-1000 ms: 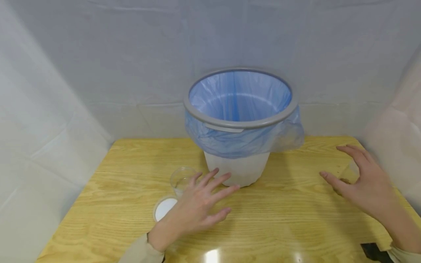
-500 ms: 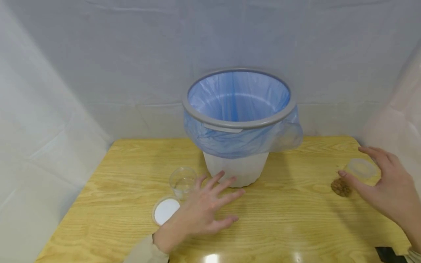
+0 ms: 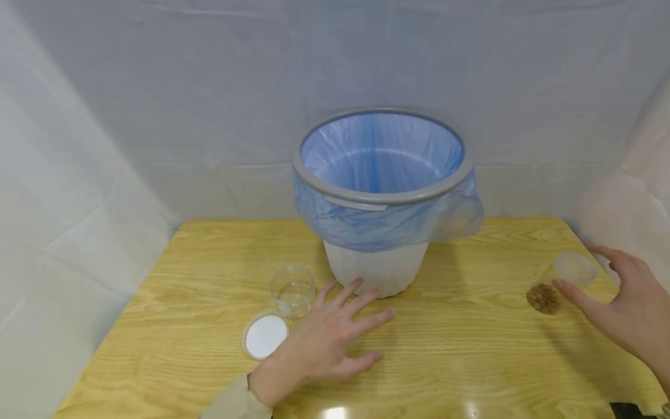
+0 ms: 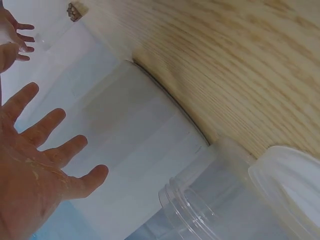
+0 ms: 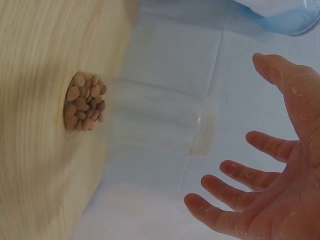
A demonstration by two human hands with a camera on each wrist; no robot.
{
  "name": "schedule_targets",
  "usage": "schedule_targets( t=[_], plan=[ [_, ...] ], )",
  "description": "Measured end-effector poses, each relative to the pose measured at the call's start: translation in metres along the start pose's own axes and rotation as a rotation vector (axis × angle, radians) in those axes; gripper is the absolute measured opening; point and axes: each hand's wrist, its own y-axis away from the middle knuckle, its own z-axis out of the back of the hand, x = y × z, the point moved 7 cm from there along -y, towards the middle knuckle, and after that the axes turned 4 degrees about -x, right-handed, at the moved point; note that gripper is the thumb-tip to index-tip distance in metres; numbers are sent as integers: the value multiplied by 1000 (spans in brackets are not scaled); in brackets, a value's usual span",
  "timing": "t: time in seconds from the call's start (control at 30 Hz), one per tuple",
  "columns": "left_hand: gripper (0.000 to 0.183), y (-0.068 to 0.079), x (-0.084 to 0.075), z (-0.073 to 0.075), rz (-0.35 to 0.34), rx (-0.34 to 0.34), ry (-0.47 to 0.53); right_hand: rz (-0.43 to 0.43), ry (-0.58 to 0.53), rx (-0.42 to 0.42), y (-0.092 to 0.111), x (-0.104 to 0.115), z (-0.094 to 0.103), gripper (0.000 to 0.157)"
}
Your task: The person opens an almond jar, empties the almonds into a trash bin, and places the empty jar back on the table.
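Note:
Toward the right of the table stands a tall clear jar [image 5: 150, 117] with a translucent top and small brown pellets [image 5: 86, 101] at its bottom. My right hand [image 3: 630, 311] is spread beside it, thumb and fingers apart; a gap shows between them and the jar in the right wrist view. My left hand [image 3: 335, 334] hovers with fingers spread, palm empty in the left wrist view. Just left of it are a short clear jar without a lid [image 3: 292, 293] and a round white-centred lid [image 3: 267, 336] lying flat.
A white bin [image 3: 378, 267] with a grey rim ring stands at the back middle of the wooden table [image 3: 460, 361]. Its blue plastic liner [image 3: 366, 227] hangs over the outside. Pale sheeting encloses the back and sides. A black object [image 3: 625, 410] shows at the lower right edge.
My right hand has drawn back to the right, uncovering the jar of pellets. The left hand has shifted slightly right, fingers still spread.

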Motion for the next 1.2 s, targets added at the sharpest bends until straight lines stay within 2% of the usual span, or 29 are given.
schedule_targets(
  t=[0.3, 0.47, 0.7, 0.93, 1.2],
  plan=[
    [62, -1, -3, -2, -24, -10, -7, -43, -83, 28, -1, -19, -10, 94],
    [61, 0, -4, -3, -32, -6, -25, -52, -121, 82, -1, -26, -18, 97],
    [61, 3, -7, -4, -23, 24, -17, -77, -78, 145, -2, -35, -26, 99],
    [61, 3, -9, -6, -38, 15, -25, -103, -30, 206, -7, -43, -37, 108],
    [61, 3, -10, -7, -51, 13, 6, -55, -19, 229, -13, -41, -41, 103]
  ],
)
